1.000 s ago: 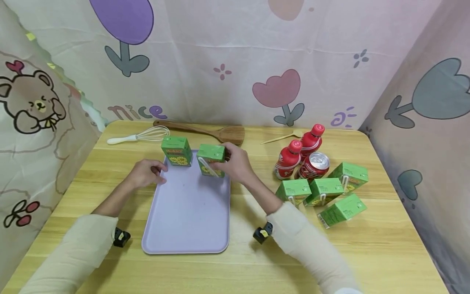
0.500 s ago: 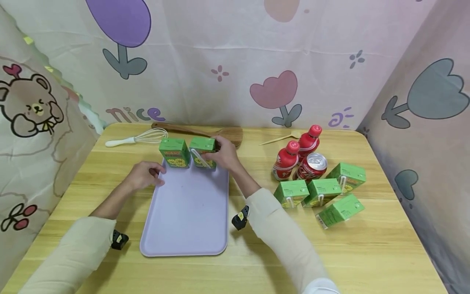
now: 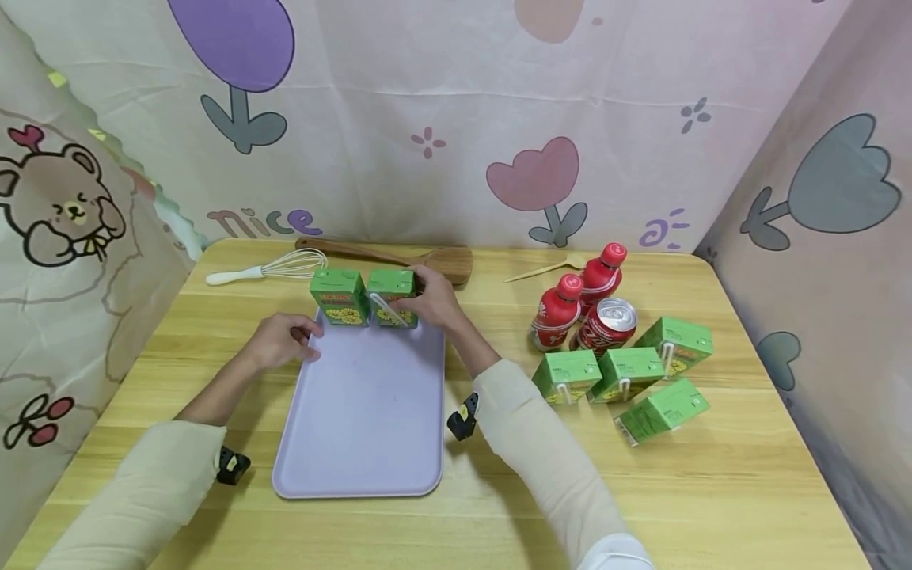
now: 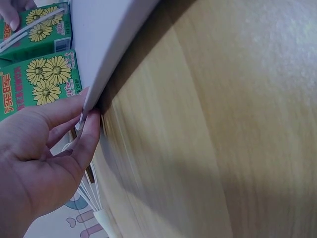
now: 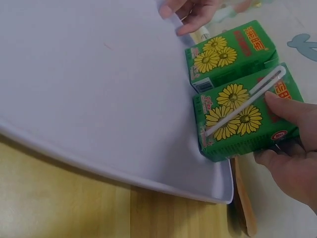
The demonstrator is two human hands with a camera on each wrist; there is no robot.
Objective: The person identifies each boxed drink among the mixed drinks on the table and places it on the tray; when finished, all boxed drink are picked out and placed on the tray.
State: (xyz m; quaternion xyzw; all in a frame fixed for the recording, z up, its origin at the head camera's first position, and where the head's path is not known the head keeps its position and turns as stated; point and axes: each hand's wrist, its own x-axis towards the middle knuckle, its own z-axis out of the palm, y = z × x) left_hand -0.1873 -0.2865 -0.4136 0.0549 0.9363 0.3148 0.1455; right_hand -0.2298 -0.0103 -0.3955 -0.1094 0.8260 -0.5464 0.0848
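- Left hand [image 3: 280,342] has the rim of the lilac tray [image 3: 359,427] pinched, thumb on top and fingers tucked under; the left wrist view shows it nicely.
- Right hand [image 3: 436,299] is clamped on a green juice box with a straw [image 3: 390,283], thumb on the front face, fingers round the side.
- That box is upright at the far end of the tray, toward the right corner. Can't tell if its base is fully down.
- Just to its left, another juice box [image 3: 340,299] stands at the tray's far left corner, yellow flowers facing the person.
- Behind those, a white whisk [image 3: 278,265] and a wooden spatula [image 3: 447,263] lie on the table [image 3: 499,499].
- Over on the right there's a little spoon [image 3: 545,269], a front red bottle [image 3: 554,318], a back red bottle [image 3: 601,277], a red can [image 3: 604,328] and four more green boxes [image 3: 630,366] bunched nearby.
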